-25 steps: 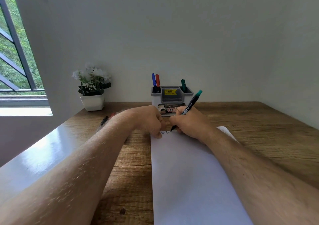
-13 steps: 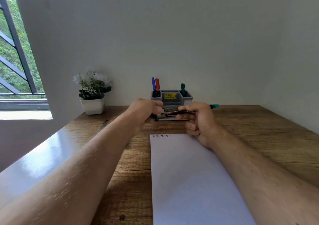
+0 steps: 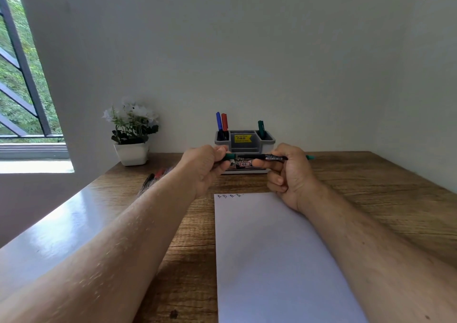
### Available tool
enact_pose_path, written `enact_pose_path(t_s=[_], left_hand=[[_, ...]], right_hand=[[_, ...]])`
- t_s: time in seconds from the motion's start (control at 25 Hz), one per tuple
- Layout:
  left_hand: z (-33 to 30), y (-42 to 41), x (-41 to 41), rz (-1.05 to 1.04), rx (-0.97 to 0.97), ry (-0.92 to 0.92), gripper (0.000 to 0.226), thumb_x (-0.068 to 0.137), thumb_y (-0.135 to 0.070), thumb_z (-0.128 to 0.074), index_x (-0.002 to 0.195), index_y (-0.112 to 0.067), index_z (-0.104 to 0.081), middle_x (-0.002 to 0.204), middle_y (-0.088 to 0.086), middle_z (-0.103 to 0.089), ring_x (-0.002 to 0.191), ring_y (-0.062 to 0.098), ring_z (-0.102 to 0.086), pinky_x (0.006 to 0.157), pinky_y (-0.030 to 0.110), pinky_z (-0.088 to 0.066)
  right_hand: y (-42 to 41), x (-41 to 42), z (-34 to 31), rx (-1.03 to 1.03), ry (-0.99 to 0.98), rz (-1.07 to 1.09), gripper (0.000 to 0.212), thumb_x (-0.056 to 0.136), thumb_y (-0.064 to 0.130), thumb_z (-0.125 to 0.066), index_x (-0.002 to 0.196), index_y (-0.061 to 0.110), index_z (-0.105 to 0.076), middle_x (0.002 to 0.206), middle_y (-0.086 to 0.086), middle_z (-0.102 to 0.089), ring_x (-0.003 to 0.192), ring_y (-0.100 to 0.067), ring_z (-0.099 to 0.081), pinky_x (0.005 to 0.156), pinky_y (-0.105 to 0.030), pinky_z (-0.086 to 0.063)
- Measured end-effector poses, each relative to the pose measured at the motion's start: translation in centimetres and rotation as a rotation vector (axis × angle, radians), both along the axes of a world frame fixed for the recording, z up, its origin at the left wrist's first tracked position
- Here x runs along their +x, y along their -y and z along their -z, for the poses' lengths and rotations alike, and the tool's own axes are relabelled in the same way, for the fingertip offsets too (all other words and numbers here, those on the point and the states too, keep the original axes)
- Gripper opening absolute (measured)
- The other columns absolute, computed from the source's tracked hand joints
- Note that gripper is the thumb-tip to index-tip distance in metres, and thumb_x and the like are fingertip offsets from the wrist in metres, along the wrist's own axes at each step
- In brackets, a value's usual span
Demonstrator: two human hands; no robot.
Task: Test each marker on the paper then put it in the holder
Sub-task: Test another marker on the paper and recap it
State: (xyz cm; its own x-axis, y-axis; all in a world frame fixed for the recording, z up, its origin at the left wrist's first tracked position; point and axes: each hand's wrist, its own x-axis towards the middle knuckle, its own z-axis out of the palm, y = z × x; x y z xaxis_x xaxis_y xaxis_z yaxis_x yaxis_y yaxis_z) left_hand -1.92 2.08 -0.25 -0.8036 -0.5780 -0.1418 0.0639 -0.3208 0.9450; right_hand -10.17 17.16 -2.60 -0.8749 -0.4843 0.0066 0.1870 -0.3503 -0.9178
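Cap [image 3: 230, 156] now on marker [image 3: 268, 157], level between both hands' clenched fingers [image 3: 262, 163] above paper [image 3: 272, 248].

Our hands [image 3: 207, 166] and the marker [image 3: 262, 157] we hold level between them hang right in front of the holder [image 3: 244, 147], blocking the straight way in. Above the holder we see open air, broken only by three upright markers [image 3: 221, 122]. Left, loose markers [image 3: 153, 178] lie on the table [image 3: 371, 186], with a flower pot [image 3: 132, 153] behind them. Right of the paper [image 3: 272, 260] we see bare wood.
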Motion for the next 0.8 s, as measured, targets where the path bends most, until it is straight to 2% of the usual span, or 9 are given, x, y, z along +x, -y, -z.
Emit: enact_pose_path(t_s=[0.56, 0.68, 0.8], left_hand=[[0.2, -0.1, -0.1, 0.054, 0.031, -0.021, 0.018, 0.092, -0.003, -0.062, 0.108, -0.002, -0.07, 0.112, 0.018, -0.065, 0.089, 0.02, -0.066, 0.06, 0.021, -0.057], [0.4, 0.0, -0.2, 0.044, 0.017, -0.022, 0.022, 0.091, -0.005, -0.065, 0.112, -0.002, -0.067, 0.107, 0.018, -0.068, 0.08, 0.017, -0.068, 0.056, 0.02, -0.056], [0.6, 0.1, -0.3, 0.035, 0.024, -0.023, 0.028, 0.087, -0.009, -0.071, 0.112, -0.002, -0.065, 0.098, 0.016, -0.073, 0.067, 0.013, -0.072, 0.051, 0.019, -0.055]], right_hand=[[0.3, -0.5, 0.2, 0.036, -0.016, -0.028, 0.012, 0.09, 0.018, -0.053, 0.08, 0.014, -0.059, 0.085, -0.015, -0.076, 0.031, -0.007, -0.029, 0.032, -0.013, -0.02], [0.4, -0.8, 0.4, 0.039, -0.02, -0.02, 0.005, 0.089, 0.016, -0.059, 0.086, 0.012, -0.061, 0.081, -0.012, -0.075, 0.03, -0.006, -0.032, 0.031, -0.014, -0.022], [0.5, -1.1, 0.7, 0.035, -0.014, 0.018, 0.008, 0.088, 0.016, -0.068, 0.085, 0.011, -0.063, 0.074, -0.005, -0.068, 0.032, -0.005, -0.035, 0.029, -0.014, -0.024]])
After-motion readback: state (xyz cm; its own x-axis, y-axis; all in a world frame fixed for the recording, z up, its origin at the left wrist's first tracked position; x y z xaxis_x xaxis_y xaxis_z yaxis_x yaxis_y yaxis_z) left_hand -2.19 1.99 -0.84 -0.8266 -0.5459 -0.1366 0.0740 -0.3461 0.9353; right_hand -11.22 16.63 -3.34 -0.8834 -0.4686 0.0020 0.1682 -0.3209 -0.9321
